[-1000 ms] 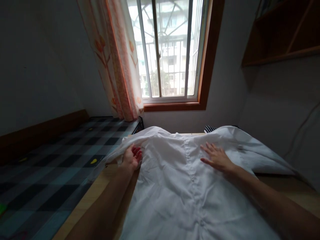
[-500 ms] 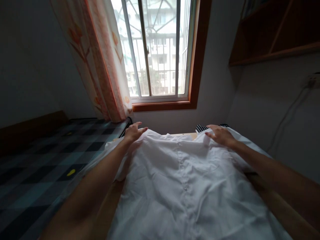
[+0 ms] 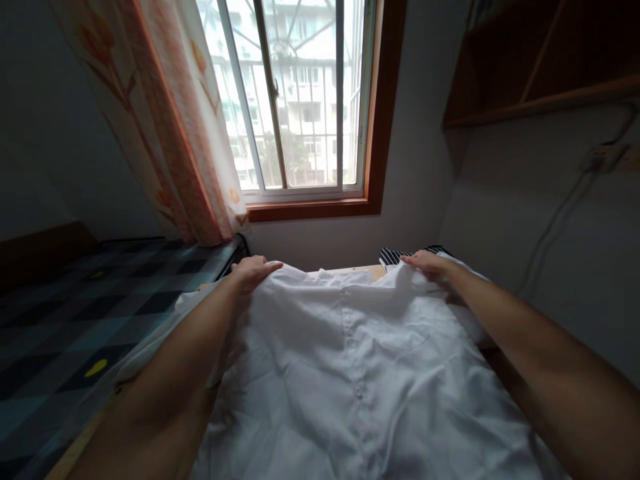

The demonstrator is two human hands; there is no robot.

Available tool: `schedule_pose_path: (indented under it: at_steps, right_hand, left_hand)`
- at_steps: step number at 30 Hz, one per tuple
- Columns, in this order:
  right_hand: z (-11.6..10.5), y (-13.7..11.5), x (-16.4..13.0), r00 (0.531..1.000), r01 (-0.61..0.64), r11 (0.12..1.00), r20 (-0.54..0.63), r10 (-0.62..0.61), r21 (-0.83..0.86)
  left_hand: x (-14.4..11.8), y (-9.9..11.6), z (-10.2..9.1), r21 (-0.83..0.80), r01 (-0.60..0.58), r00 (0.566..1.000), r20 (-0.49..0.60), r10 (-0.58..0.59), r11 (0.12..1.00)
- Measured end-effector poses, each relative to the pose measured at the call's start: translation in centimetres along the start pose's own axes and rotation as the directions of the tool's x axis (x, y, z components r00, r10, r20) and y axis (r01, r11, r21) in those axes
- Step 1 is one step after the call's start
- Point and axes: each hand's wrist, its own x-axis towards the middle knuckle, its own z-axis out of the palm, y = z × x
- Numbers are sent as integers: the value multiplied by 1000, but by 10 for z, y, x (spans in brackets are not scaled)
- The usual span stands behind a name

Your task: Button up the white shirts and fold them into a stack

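Observation:
A white button-up shirt lies spread front side up on a wooden table, its button placket running down the middle. My left hand grips the shirt's far left shoulder. At the far right shoulder my right hand pinches the fabric, which is lifted slightly there. Both forearms stretch across the shirt from the near edge.
A striped dark-and-white cloth peeks out past the shirt at the back. A bed with a checked blue cover stands to the left. Ahead are a window, an orange-patterned curtain and, upper right, a wooden shelf.
Both hands moved from the shirt's middle out to its far shoulders and took hold of the fabric. The view has shifted forward and slightly right.

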Motion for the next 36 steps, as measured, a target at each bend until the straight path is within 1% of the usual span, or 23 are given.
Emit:
schedule_pose_path:
  at_steps: [1, 3, 4, 7, 9, 10, 11, 12, 14, 16, 17, 18, 20, 22, 23, 25, 26, 28, 29, 31, 33, 34, 36]
  right_hand:
    - [-3, 1, -1, 1000, -13, 1000, 6, 13, -5]
    - [-9, 5, -4, 1000, -4, 999, 14, 5, -38]
    - [-14, 6, -5, 1000, 8, 999, 20, -7, -51]
    - [-29, 8, -9, 999, 41, 996, 10, -40, -77]
    - [-39, 8, -12, 993, 84, 988, -70, -94, -127]
    - [-43, 8, -12, 982, 98, 983, -145, -121, -157]
    - [-46, 8, -13, 960, 101, 979, -241, -143, -179]
    - [-47, 8, -14, 924, 89, 979, -352, -150, -184]
    - [-45, 9, -14, 816, 30, 992, -570, -97, -126]
    - [-37, 11, -13, 706, -26, 998, -708, -18, -51]
    - [-31, 13, -12, 681, -50, 998, -733, 0, -47]
    - [-24, 15, -10, 683, -77, 995, -730, 3, -68]
    - [-9, 19, -8, 733, -132, 981, -680, -1, -144]
    - [6, 22, -8, 772, -162, 964, -635, -7, -209]
    - [14, 22, -9, 778, -151, 960, -628, -30, -233]
    - [30, 21, -16, 777, -71, 952, -615, -135, -299]
    - [38, 20, -22, 778, -16, 938, -594, -206, -345]
    - [53, 17, -35, 787, 88, 896, -521, -330, -436]
    - [60, 16, -41, 804, 128, 874, -467, -368, -468]
    - [73, 15, -54, 855, 183, 848, -345, -387, -498]
    - [82, 16, -62, 901, 197, 847, -249, -354, -494]
    - [85, 18, -65, 915, 194, 850, -222, -337, -489]
    - [88, 23, -69, 925, 207, 850, -185, -331, -484]
  left_hand:
    - [0, -2, 0, 50, -16, 999, 34, 15, 999]
    - [-3, -3, -1, 147, -90, 994, 76, 80, 985]
    - [-5, -3, -3, 172, -137, 990, 56, 129, 976]
    - [-16, 1, -11, 207, -179, 977, -78, 199, 962]
    - [-23, 3, -17, 196, -167, 960, -190, 204, 966]
    - [-27, 5, -20, 189, -154, 952, -234, 197, 970]
    - [-30, 6, -22, 184, -132, 945, -273, 180, 974]
    - [-32, 6, -24, 179, -102, 937, -314, 155, 979]
    - [-35, 7, -26, 166, -22, 912, -400, 88, 986]
    - [-35, 7, -24, 148, 39, 889, -457, 33, 988]
    - [-35, 7, -22, 152, 53, 892, -452, 22, 987]
    - [-34, 7, -19, 168, 52, 904, -426, 25, 984]
    - [-35, 8, -13, 219, 28, 932, -358, 53, 975]
    - [-39, 12, -8, 261, -11, 942, -320, 97, 965]
    - [-44, 15, -7, 271, -39, 941, -315, 127, 962]
    - [-57, 27, -5, 295, -132, 930, -292, 221, 946]
    - [-66, 34, -5, 320, -205, 916, -271, 297, 925]
    - [-85, 51, -1, 382, -372, 864, -191, 466, 846]
    - [-95, 60, 3, 399, -456, 831, -127, 541, 795]
    - [-113, 74, 17, 378, -591, 775, 20, 632, 713]
    - [-126, 82, 38, 297, -664, 742, 153, 652, 686]
    - [-131, 83, 50, 255, -675, 738, 209, 642, 692]
    - [-139, 81, 74, 182, -668, 737, 299, 607, 721]
